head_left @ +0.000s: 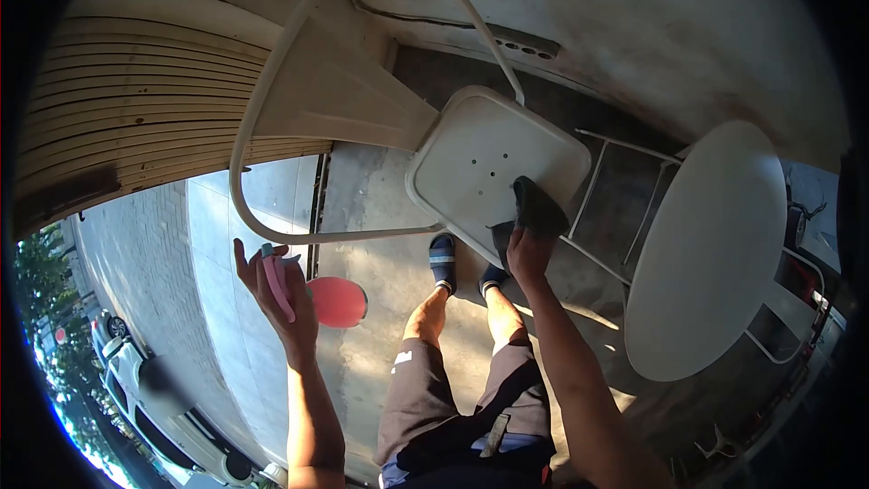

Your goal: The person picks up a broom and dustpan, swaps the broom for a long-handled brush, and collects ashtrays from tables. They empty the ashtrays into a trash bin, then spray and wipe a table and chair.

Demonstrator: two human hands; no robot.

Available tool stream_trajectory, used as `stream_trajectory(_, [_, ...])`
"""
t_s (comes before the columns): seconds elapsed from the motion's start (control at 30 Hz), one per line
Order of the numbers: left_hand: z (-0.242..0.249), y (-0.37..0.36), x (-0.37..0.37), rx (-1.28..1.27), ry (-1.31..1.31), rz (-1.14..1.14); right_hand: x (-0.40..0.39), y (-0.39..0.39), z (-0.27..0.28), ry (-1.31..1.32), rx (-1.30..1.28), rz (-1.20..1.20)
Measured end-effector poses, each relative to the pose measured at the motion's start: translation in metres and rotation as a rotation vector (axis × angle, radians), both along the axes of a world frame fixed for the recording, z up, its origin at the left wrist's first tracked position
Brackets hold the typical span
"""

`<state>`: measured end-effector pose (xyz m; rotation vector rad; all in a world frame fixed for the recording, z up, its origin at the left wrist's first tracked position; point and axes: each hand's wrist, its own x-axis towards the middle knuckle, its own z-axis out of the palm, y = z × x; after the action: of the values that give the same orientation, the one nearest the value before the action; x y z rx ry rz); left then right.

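Observation:
My left hand (293, 308) is closed round a spray bottle (339, 302) with a pink round body and a pink and pale-teal head, held out left of the chair. In my right hand (529, 254) is a dark cloth (539, 209), bunched up above the seat's near right part and overlapping it in this view. The white metal chair (480, 140) stands in front of me, with small holes in its seat and a curved tube frame round its back and arms. My fingers on the cloth are partly hidden by shadow.
A white oval table (711, 254) with thin metal legs stands to the right, with another white chair (789, 312) beyond it. A ribbed shutter (145, 118) is at the upper left. Outside, a car (167, 398) is parked on the left. A wall (652, 27) rises behind the chair.

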<state>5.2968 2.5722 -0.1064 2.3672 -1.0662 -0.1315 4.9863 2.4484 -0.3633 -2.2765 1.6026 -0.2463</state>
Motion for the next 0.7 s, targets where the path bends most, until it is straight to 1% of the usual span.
stream_trajectory(0.03, [-0.005, -0.004, 0.006, -0.009, -0.081, -0.013, 0.009, -0.019, -0.021, 0.126, -0.025, -0.001])
stream_trajectory(0.07, [-0.004, -0.006, 0.014, -0.022, 0.252, 0.047, 0.024, -0.042, -0.028, 0.111, -0.127, -0.031])
stream_trajectory(0.1, [-0.012, -0.01, 0.024, -0.126, 0.295, -0.011, 0.044, -0.065, -0.036, 0.096, -0.231, -0.067])
stream_trajectory(0.13, [-0.025, -0.014, 0.034, -0.233, 0.339, -0.069, 0.067, -0.085, -0.058, 0.274, -0.062, -0.135])
stream_trajectory(0.17, [-0.038, 0.0, 0.05, -0.3, 0.532, -0.051, 0.095, -0.103, -0.06, 0.285, -0.034, -0.13])
stream_trajectory(0.2, [-0.046, 0.001, 0.056, -0.352, 0.621, -0.067, 0.125, -0.117, -0.054, 0.297, -0.011, -0.127])
stream_trajectory(0.27, [-0.053, 0.005, 0.063, -0.13, 0.483, -0.07, 0.168, -0.11, -0.065, 0.145, -0.168, 0.101])
stream_trajectory(0.33, [-0.053, 0.004, 0.059, -0.176, 0.53, -0.082, 0.177, -0.073, -0.067, -0.035, -0.111, 0.421])
stream_trajectory(0.4, [-0.057, 0.007, 0.055, -0.242, 0.586, -0.121, 0.149, -0.03, -0.064, -0.035, -0.052, 0.641])
stream_trajectory(0.47, [-0.06, 0.013, 0.056, -0.342, 0.633, -0.178, 0.096, 0.013, -0.066, -0.052, 0.02, 0.771])
stream_trajectory(0.53, [-0.053, 0.026, 0.047, -0.317, 0.663, -0.141, 0.048, 0.031, -0.054, -0.067, 0.172, 0.529])
stream_trajectory(0.63, [-0.052, 0.052, 0.031, -0.231, 0.627, -0.094, 0.057, 0.005, -0.044, 0.149, 0.137, 0.191])
stream_trajectory(0.7, [-0.051, 0.058, 0.019, -0.166, 0.552, -0.034, 0.104, -0.033, -0.05, 0.193, 0.056, 0.159])
